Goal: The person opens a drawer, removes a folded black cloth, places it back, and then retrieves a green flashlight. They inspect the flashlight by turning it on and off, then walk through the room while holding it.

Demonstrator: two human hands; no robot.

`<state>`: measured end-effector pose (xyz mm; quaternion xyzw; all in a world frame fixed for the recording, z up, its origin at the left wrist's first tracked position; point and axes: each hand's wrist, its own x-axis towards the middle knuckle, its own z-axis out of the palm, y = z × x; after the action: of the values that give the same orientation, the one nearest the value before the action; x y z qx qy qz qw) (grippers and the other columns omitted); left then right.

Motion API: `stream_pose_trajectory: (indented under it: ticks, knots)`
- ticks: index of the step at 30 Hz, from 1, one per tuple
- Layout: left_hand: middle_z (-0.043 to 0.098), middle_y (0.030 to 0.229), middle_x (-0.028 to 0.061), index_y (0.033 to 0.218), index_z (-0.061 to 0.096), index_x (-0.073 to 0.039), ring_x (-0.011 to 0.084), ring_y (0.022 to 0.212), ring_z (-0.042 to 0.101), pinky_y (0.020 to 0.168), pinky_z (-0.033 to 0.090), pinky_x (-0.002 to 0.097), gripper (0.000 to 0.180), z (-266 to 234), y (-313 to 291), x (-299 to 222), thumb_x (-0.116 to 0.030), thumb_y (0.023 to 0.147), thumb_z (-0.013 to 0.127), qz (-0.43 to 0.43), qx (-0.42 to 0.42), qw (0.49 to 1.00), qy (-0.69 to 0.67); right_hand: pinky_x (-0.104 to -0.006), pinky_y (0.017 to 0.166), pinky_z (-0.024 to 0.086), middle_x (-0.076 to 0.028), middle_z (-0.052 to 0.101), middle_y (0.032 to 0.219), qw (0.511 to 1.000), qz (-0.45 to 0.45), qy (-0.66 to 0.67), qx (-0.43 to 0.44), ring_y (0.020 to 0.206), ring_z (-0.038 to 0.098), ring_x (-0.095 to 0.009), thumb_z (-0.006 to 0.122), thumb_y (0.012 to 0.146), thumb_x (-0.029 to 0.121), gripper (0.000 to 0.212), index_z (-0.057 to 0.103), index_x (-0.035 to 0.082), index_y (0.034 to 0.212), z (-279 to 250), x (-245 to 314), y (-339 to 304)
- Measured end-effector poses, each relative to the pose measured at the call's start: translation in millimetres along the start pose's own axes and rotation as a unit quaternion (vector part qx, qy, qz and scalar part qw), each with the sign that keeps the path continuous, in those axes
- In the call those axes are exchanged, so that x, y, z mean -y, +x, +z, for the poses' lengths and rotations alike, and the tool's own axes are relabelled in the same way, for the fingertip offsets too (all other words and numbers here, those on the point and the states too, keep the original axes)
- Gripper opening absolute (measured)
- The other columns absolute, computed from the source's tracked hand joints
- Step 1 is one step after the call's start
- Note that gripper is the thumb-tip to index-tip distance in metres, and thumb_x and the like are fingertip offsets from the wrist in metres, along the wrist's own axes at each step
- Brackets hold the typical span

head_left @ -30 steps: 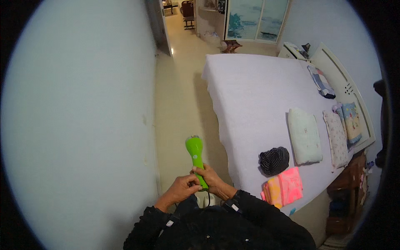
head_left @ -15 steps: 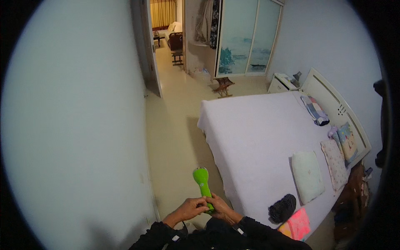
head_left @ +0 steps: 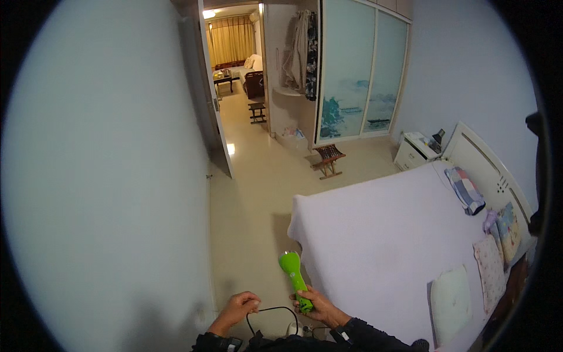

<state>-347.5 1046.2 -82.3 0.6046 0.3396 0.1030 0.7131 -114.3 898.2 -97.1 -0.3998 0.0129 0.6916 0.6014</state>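
Note:
A bright green flashlight [head_left: 292,270] is gripped near its handle end by my right hand [head_left: 317,307]. Its wide head tilts up and away to the left, over the floor beside the bed. To the left of it, apart from the flashlight, is my left hand [head_left: 239,307], with its fingers drawn together in a pinch. Whether anything sits between those fingertips is too small to make out. A thin black cord [head_left: 273,308] loops between the two hands, passing close to the left fingertips.
A bed with a pale lilac cover [head_left: 375,234] fills the right side, with pillows [head_left: 450,302] on it. A plain wall [head_left: 105,176] runs along the left. Ahead are a folding stool [head_left: 328,161], an open door [head_left: 218,105], a white nightstand [head_left: 413,151] and a sliding-door wardrobe [head_left: 346,76].
My left hand has come off the flashlight and moved left. My right hand still holds the flashlight, slightly lower and further right. The view has tilted up, showing more of the far room.

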Motion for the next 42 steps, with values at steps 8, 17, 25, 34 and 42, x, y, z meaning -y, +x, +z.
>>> stream_pose_trajectory:
  ticks: [8, 17, 25, 34, 42]
  knots:
    - [0.058, 0.074, 0.0060, 0.093, 0.061, -0.002, 0.0191, 0.067, 0.057, 0.061, 0.046, 0.0326, 0.014, -122, 76, -54, -0.014, 0.094, 0.055, 0.041, -0.175, 0.950, -0.255, -0.0363, 0.064, 0.052, -0.012, 0.057, 0.102, 0.998, -0.046, 0.004, 0.032, 0.076, 0.056, -0.017, 0.062, 0.090, 0.012, 0.043, 0.038, 0.011, 0.126, 21, 126, 108]
    - [0.058, 0.078, 0.0061, 0.093, 0.060, -0.003, 0.0185, 0.071, 0.055, 0.065, 0.044, 0.0323, 0.020, -235, 251, -131, -0.022, 0.095, 0.057, 0.106, -0.080, 0.922, -0.363, -0.0351, 0.065, 0.048, -0.016, 0.057, 0.099, 0.994, -0.093, 0.055, -0.031, 0.075, 0.054, -0.020, 0.066, 0.085, 0.017, 0.046, 0.041, 0.012, 0.124, 50, 245, 204]
    - [0.061, 0.089, 0.0043, 0.103, 0.060, -0.004, 0.0150, 0.082, 0.058, 0.070, 0.046, 0.0294, 0.020, -234, 437, -191, -0.021, 0.098, 0.050, -0.022, 0.123, 0.977, -0.171, -0.0370, 0.060, 0.049, -0.017, 0.058, 0.100, 0.986, -0.132, 0.093, -0.034, 0.071, 0.056, -0.021, 0.062, 0.089, 0.018, 0.043, 0.040, 0.010, 0.124, 59, 332, 293]
    - [0.062, 0.093, 0.0037, 0.105, 0.060, -0.005, 0.0147, 0.086, 0.060, 0.074, 0.048, 0.0291, 0.024, -271, 565, -259, -0.025, 0.098, 0.049, -0.063, 0.060, 0.994, -0.059, -0.0356, 0.061, 0.049, -0.013, 0.060, 0.098, 0.994, -0.088, 0.066, 0.025, 0.075, 0.056, -0.020, 0.060, 0.090, 0.017, 0.035, 0.044, 0.011, 0.121, 86, 475, 444]
    - [0.060, 0.092, 0.0053, 0.102, 0.059, -0.005, 0.0175, 0.086, 0.059, 0.076, 0.049, 0.0319, 0.024, -340, 694, -290, -0.027, 0.096, 0.052, -0.098, 0.025, 0.988, -0.119, -0.0335, 0.062, 0.050, -0.013, 0.061, 0.100, 0.993, -0.113, -0.006, 0.040, 0.073, 0.057, -0.017, 0.063, 0.089, 0.020, 0.049, 0.040, 0.008, 0.131, 149, 583, 565]
